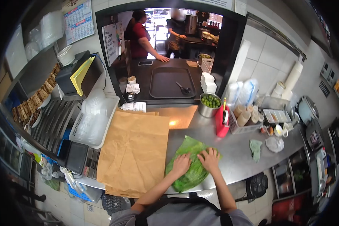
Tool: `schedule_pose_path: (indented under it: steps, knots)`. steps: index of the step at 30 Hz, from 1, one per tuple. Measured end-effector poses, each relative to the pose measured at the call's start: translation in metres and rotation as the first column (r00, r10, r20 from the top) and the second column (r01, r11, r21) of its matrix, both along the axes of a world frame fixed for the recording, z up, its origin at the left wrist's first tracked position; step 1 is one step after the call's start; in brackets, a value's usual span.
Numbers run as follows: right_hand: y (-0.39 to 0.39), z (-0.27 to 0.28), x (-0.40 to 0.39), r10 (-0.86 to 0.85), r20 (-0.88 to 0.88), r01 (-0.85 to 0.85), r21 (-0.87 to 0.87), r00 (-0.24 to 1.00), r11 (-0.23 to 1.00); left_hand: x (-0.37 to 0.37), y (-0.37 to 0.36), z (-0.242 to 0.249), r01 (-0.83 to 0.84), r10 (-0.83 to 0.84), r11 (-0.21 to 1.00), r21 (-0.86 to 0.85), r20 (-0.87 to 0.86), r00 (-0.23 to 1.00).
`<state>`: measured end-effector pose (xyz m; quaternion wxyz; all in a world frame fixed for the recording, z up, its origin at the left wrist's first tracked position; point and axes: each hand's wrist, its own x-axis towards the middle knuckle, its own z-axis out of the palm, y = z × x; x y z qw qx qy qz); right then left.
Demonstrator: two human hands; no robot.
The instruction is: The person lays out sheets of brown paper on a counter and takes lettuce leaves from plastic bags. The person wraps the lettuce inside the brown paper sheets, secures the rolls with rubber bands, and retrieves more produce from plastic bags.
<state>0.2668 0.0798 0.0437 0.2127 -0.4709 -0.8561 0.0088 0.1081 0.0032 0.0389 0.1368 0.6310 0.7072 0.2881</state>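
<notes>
Pretty cramped kitchen tbh. Long, shiny stainless-steel counter runs under a black-framed rectangular pass-through window, with bright white light showing on the far side. Large pale wall tiles on the right, light-coloured floor tiles below, small orange glare on the steel.

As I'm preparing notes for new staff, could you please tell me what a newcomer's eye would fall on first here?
Probably the bright green leaves near the front edge of the steel counter, with the left hand and right hand both on them. Next might come the large brown paper sheets to their left, then the black tray holding a spoon, in the window opening beyond.
</notes>
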Motion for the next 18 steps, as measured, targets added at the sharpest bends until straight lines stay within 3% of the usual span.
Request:
schedule_pose_path:
  steps: [4, 7, 10, 13, 15, 16, 18]
  knots:
    - [0.005, 0.008, 0.025, 0.033, 0.012, -0.032, -0.062, 0.999, 0.998, 0.015, 0.009, 0.004, -0.060, 0.061, 0.998, 0.023, -0.072, 0.996]
    - [0.023, 0.014, 0.046, 0.179, -0.091, -0.193, -0.191, 0.980, 0.962, 0.032, 0.018, 0.004, -0.187, 0.190, 0.982, 0.037, -0.188, 0.964]
    - [0.044, 0.026, 0.048, 0.314, -0.418, -0.459, -0.310, 0.852, 0.833, 0.047, 0.018, 0.021, -0.286, 0.311, 0.946, 0.152, -0.182, 0.933]
    - [0.066, 0.024, 0.034, 0.563, -0.476, -0.700, -0.174, 0.675, 0.693, 0.056, 0.020, 0.037, -0.305, 0.329, 0.925, 0.226, -0.076, 0.941]
    - [0.079, 0.014, 0.029, 0.680, -0.366, -0.758, -0.125, 0.635, 0.640, 0.061, 0.021, 0.046, -0.291, 0.333, 0.910, 0.295, -0.104, 0.937]
    - [0.084, 0.008, 0.028, 0.730, -0.308, -0.784, -0.101, 0.610, 0.613, 0.065, 0.020, 0.047, -0.277, 0.331, 0.903, 0.330, -0.120, 0.936]
    - [0.092, -0.001, 0.027, 0.718, -0.413, -0.811, -0.100, 0.561, 0.576, 0.069, 0.018, 0.042, -0.309, 0.330, 0.905, 0.291, -0.023, 0.944]
